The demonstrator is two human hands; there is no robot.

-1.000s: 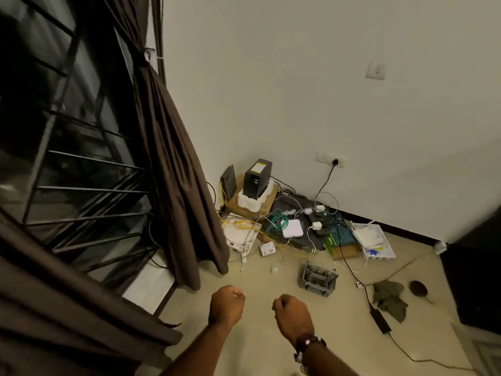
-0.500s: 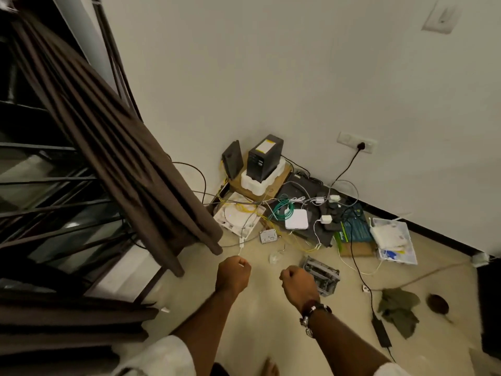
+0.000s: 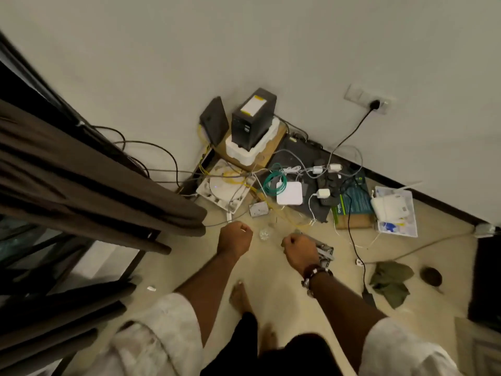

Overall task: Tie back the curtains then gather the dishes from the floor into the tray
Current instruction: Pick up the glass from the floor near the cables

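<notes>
While the brown curtains (image 3: 89, 183) lie bunched at the left beside the window frame (image 3: 81, 267), no tie shows here, so whether that step is finished cannot be told.

Gathering, by judgement: not begun. No tray is in view.

Left hand (image 3: 235, 238): curled into a fist above the floor (image 3: 173, 267), holding nothing, touching nothing.

Small clear glass dish (image 3: 265, 234): on the floor between the two hands, apart from both; likely the first item to collect.

Right hand (image 3: 298, 249): likewise a closed fist, empty, wrist wearing a beaded bracelet (image 3: 311, 275), hovering over a grey slotted rack (image 3: 325, 253) without plain contact.

Further right: router clutter and cables (image 3: 273, 180), a green cloth (image 3: 390, 280), a round brown bowl-like object (image 3: 431, 276) on the floor.
</notes>
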